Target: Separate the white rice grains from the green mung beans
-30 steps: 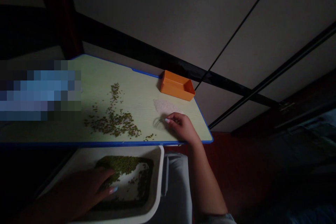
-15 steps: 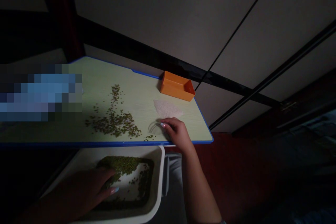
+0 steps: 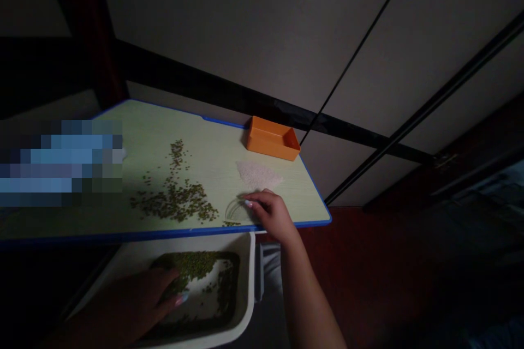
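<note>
My right hand (image 3: 271,212) rests on the pale green table (image 3: 164,131) near its front right edge, fingers curled round a small clear dish (image 3: 236,209) that is hard to make out. Just beyond it lies a small heap of white rice (image 3: 258,174). Green beans (image 3: 176,196) are scattered over the middle of the table. My left hand (image 3: 135,302) lies low in a white tray (image 3: 245,278) below the table edge, fingers flat among the green beans (image 3: 196,264) in it.
An orange box (image 3: 272,139) stands at the table's far right corner. A blurred patch covers the left of the table. A pale wall with dark rails rises behind. Dark red floor lies to the right.
My right hand has slid left and nearer along the table with the clear dish, away from the rice. The left hand has stayed in the tray.
</note>
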`<state>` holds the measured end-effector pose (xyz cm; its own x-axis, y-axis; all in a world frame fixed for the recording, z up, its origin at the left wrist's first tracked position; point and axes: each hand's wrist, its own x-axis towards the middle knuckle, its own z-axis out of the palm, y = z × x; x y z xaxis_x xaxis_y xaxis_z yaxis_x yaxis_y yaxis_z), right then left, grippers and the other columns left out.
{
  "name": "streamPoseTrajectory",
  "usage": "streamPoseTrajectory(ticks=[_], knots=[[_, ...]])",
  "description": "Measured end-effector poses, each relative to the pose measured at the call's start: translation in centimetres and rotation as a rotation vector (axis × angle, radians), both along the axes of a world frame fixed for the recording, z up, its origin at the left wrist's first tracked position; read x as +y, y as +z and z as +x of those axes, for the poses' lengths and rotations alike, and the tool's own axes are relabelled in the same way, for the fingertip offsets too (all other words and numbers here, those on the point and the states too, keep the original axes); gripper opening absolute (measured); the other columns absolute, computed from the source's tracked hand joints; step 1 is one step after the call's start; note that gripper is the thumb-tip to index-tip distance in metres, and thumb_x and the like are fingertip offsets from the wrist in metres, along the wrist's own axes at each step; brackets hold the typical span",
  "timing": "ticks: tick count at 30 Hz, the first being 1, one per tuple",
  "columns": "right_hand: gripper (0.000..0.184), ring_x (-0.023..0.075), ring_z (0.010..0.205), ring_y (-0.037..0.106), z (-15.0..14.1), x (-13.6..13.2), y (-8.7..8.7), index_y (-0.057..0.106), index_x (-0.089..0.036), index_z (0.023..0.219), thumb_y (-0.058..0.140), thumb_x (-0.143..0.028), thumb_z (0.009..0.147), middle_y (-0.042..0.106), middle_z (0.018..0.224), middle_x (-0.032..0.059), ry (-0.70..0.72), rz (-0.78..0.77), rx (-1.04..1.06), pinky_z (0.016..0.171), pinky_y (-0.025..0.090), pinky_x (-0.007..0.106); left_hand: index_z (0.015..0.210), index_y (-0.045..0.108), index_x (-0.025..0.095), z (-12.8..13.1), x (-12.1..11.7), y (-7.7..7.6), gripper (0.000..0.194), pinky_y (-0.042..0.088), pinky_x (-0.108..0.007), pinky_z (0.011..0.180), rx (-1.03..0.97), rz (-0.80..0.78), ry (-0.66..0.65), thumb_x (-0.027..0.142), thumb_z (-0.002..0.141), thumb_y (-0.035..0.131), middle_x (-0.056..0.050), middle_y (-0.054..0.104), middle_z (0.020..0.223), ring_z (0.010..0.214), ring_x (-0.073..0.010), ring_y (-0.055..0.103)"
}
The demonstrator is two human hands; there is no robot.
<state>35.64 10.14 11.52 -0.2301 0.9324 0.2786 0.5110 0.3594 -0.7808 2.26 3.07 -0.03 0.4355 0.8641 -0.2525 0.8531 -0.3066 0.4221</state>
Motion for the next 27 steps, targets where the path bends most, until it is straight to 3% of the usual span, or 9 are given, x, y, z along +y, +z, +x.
streamPoseTrajectory(ticks=[5, 13, 17, 20, 23, 27], knots=[[0.02, 0.0237, 0.096, 0.071, -0.6, -0.2, -0.1, 0.094, -0.027, 0.119, 0.08, -0.022, 0.106, 0.09, 0.103, 0.0071, 0.014, 0.023, -0.022, 0.091, 0.056, 0.037, 0.132, 0.088, 0.037, -0.9, 0.1, -1.8, 0.056, 0.066, -0.046, 0.111, -0.005, 0.013, -0.011, 0.064, 0.096, 0.054, -0.008, 0.092, 0.138, 0.13, -0.0378, 0.085], [0.018, 0.021, 0.087, 0.072, -0.8, -0.2, -0.1, 0.095, -0.025, 0.114, 0.082, -0.019, 0.103, 0.09, 0.097, 0.0062, 0.049, 0.043, -0.021, 0.091, 0.055, 0.036, 0.133, 0.088, 0.032, 0.2, 0.0, 0.8, 0.059, 0.067, -0.05, 0.111, 0.077, -0.051, -0.006, 0.062, 0.098, 0.051, -0.012, 0.092, 0.137, 0.13, -0.0391, 0.086], [0.016, 0.0202, 0.084, 0.073, -0.6, -0.3, -0.2, 0.095, -0.025, 0.112, 0.083, -0.023, 0.102, 0.087, 0.09, 0.0049, 0.085, 0.027, 0.039, 0.086, 0.057, 0.034, 0.142, 0.085, 0.033, -0.3, 0.3, 0.1, 0.061, 0.064, -0.05, 0.119, 0.043, -0.048, -0.04, 0.061, 0.1, 0.051, -0.012, 0.088, 0.146, 0.137, -0.0381, 0.083], [0.017, 0.02, 0.083, 0.073, -0.4, -0.3, -0.7, 0.095, -0.025, 0.111, 0.081, -0.027, 0.102, 0.087, 0.093, 0.0052, -0.019, -0.011, 0.131, 0.078, 0.058, 0.031, 0.147, 0.083, 0.033, -1.0, 0.5, -0.7, 0.062, 0.063, -0.051, 0.121, 0.044, -0.048, -0.05, 0.061, 0.1, 0.052, -0.012, 0.086, 0.151, 0.14, -0.0381, 0.081], [0.017, 0.0201, 0.083, 0.074, -0.5, -0.3, -1.1, 0.095, -0.025, 0.108, 0.08, -0.03, 0.101, 0.086, 0.092, 0.0053, -0.095, -0.028, 0.181, 0.076, 0.059, 0.029, 0.143, 0.084, 0.037, -1.2, 0.5, -0.9, 0.058, 0.064, -0.048, 0.118, 0.039, -0.048, -0.043, 0.06, 0.099, 0.055, -0.008, 0.089, 0.147, 0.137, -0.0368, 0.083], [0.013, 0.0203, 0.081, 0.074, -1.0, -0.2, -1.0, 0.094, -0.025, 0.106, 0.084, -0.029, 0.1, 0.086, 0.09, 0.0045, -0.054, -0.039, 0.125, 0.077, 0.057, 0.031, 0.14, 0.086, 0.036, -0.8, 0.4, -0.7, 0.056, 0.065, -0.048, 0.118, 0.029, -0.031, -0.038, 0.058, 0.099, 0.055, -0.009, 0.09, 0.144, 0.134, -0.037, 0.085]])
